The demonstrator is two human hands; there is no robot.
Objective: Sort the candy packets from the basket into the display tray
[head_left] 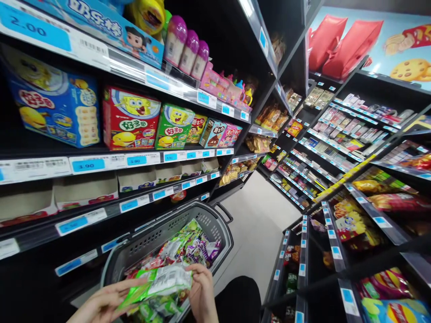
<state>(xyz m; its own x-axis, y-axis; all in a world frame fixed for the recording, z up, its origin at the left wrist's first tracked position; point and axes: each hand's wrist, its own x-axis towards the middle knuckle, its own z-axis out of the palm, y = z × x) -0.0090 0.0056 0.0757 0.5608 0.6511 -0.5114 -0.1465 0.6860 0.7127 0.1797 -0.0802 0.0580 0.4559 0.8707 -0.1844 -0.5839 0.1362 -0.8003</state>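
Observation:
A green and white snack packet (pixel 168 281) is stretched between my two hands, its printed back with a white label facing up. My left hand (pixel 104 299) grips its left end, thumb and fingers closed on the wrapper. At the right end, my right hand (pixel 202 287) pinches the corner. Below the packet stands a grey shopping basket (pixel 220 224) with perforated sides. Heaped inside it are green, purple and red candy packets (pixel 188 244), partly hidden by the held one.
Left, a shelf carries SpongeBob biscuit boxes (pixel 132 117); open cardboard trays (pixel 85 190) sit below. Purple-capped containers (pixel 191 47) stand above. Pale floor (pixel 257 215) runs down the aisle. Right-hand shelves hold snack bags (pixel 387 282). My dark-clothed knee (pixel 240 296) is beside the basket.

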